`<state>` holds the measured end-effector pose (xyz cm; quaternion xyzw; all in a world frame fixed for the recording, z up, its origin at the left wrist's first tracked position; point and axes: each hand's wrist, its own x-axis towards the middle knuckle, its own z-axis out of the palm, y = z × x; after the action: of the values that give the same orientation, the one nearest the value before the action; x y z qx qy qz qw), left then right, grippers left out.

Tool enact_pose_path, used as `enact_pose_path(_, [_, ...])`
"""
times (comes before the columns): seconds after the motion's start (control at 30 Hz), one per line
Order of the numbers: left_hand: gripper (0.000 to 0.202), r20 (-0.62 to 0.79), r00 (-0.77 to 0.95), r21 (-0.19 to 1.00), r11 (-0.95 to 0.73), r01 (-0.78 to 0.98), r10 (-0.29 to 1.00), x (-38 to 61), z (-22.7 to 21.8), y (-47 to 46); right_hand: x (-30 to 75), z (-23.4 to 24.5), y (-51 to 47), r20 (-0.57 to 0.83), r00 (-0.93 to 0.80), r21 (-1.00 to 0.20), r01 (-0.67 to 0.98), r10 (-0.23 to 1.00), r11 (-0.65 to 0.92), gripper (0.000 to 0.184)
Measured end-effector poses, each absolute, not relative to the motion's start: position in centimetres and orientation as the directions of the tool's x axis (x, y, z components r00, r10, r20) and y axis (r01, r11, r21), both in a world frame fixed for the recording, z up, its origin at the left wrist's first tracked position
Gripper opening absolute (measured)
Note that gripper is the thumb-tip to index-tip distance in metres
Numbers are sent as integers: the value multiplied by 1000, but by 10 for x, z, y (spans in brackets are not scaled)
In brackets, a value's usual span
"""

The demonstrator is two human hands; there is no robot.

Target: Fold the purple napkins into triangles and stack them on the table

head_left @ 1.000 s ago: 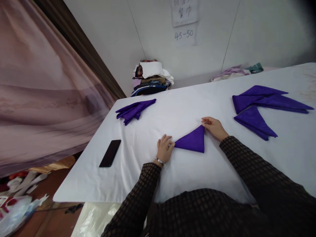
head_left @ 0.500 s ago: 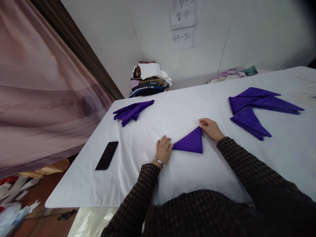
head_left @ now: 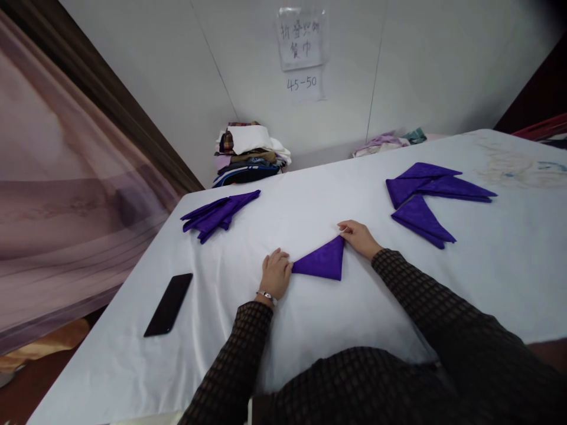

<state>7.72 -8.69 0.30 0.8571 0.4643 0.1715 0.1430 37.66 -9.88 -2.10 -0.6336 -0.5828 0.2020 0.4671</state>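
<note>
A purple cloth napkin (head_left: 322, 260), folded into a triangle, lies on the white-covered table (head_left: 239, 360) in front of me. My left hand (head_left: 276, 274), with a bracelet at its wrist, rests palm down at the napkin's left tip. Its fingers are stretched out on the tablecloth, and its thumb side touches the tip. At the upper right corner, my right hand (head_left: 359, 237) pinches the napkin between thumb and fingertips. The napkin's right edge drops straight from that corner, and its underside is hidden.
Folded purple napkins (head_left: 420, 198) lie at the right, pointed ends rightward. More purple cloth (head_left: 219, 215) sits bunched at the left, above a black phone (head_left: 169, 305). Behind the table stand a clothes pile (head_left: 248, 153) and a wall sign (head_left: 301, 44). A pink curtain (head_left: 66, 206) hangs left.
The camera view has shifted, so everything on the table appears further left and slightly lower. Both hands keep their places at the napkin's corners, and its triangle looks the same.
</note>
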Motion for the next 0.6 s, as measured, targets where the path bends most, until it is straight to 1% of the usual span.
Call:
enact_pose_path(0.17, [21,145,399,480,-417,772,906,80,0,-89,378,-21,-100,304,223,-814,565,926,131,28])
enact_pose_path(0.3, [11,182,311,455,-360,814,933,84,5,-90,379,-21,-101,297,219,-816,563,929,128,30])
enact_pose_path(0.33, [13,204,314,442,-373,815,927,87,8,-92,379,-21,-101,296,217,-814,567,930,127,30])
enact_pose_path(0.4, [23,250,371,421,-445,790,895,99,18,-96,379,-21,-101,298,208,-805,579,931,129,30])
enact_pose_path(0.47, [29,268,484,403,-553,730,833,116,26,-103,379,-21,-100,310,199,-793,593,930,138,30])
enact_pose_path(0.53, [36,248,613,379,-657,651,750,133,31,-109,380,-22,-100,323,185,-780,607,928,151,31])
enact_pose_path(0.6, [48,198,721,345,-735,584,665,147,28,-114,381,-24,-100,338,176,-762,628,925,159,31])
